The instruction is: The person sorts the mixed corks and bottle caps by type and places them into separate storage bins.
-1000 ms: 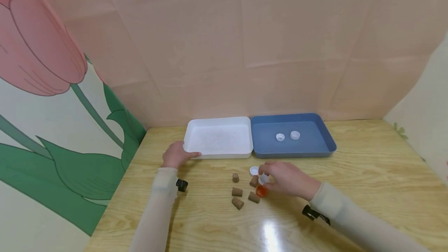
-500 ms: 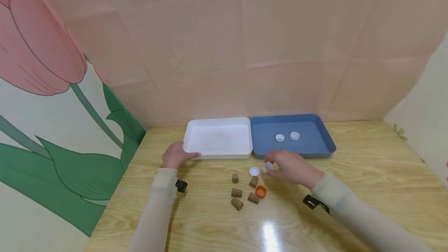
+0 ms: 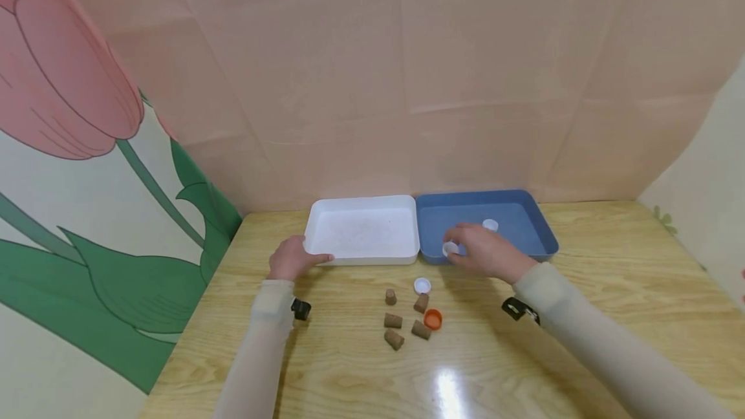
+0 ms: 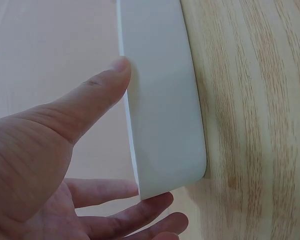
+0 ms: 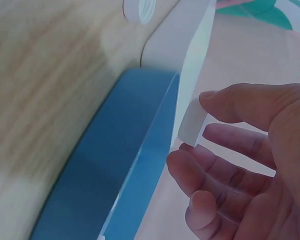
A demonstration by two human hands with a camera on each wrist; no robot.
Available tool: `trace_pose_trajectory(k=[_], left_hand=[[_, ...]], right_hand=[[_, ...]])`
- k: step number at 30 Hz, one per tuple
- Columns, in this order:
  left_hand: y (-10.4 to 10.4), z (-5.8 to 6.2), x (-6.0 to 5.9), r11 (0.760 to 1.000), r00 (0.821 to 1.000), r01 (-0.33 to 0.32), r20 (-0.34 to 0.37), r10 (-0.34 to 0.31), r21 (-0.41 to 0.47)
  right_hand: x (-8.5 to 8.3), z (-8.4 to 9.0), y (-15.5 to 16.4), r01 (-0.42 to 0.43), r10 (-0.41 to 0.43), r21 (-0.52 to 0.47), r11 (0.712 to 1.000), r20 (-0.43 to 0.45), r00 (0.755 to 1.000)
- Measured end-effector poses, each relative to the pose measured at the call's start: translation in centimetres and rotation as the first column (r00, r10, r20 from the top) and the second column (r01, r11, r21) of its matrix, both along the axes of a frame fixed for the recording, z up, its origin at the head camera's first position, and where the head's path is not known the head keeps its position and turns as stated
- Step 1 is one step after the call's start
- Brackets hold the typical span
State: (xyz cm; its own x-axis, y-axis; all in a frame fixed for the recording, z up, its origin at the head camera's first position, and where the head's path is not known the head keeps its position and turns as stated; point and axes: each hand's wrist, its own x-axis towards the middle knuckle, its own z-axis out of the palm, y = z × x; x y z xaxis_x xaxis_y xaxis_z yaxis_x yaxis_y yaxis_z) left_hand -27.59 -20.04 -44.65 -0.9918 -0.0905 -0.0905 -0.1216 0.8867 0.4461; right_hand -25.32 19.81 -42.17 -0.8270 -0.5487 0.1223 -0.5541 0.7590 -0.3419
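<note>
In the head view my right hand (image 3: 485,251) pinches a white bottle cap (image 3: 451,249) at the front edge of the blue tray (image 3: 547,255). The right wrist view has this cap (image 5: 193,122) between thumb and fingertips, above the tray's rim. A second white cap (image 3: 491,225) lies in the blue tray, partly behind the hand. My left hand (image 3: 291,258) touches the front left corner of the white tray (image 3: 372,260). Up close in the left wrist view, the thumb lies straight along the tray's front wall (image 4: 165,110), with relaxed fingers at its corner.
On the wooden table (image 3: 326,367), in front of the trays, lie a white cap (image 3: 422,286), an orange cap (image 3: 432,319) and several brown corks, one being this cork (image 3: 393,339). A pinkish cloth (image 3: 495,83) hangs behind the trays.
My right hand has lifted the white cap from beside the orange cap and carried it forward to the blue tray, now covering one cap there. The left hand stays at the white tray.
</note>
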Motion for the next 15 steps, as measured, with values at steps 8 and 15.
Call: trace_pose_trajectory(k=[8, 15], left_hand=[[0.0, -0.1, -0.1, 1.000, 1.000, 0.004, -0.006, -0.004, -0.008], [0.0, 0.0, 0.1, 1.000, 1.000, 0.004, -0.002, -0.004, -0.018]], right_hand=[[-2.7, 0.0, 0.5, 0.039, -0.039, 0.052, 0.998, 0.001, 0.999], [-4.8, 0.0, 0.6, 0.050, -0.052, 0.099, 0.994, 0.020, 0.998]])
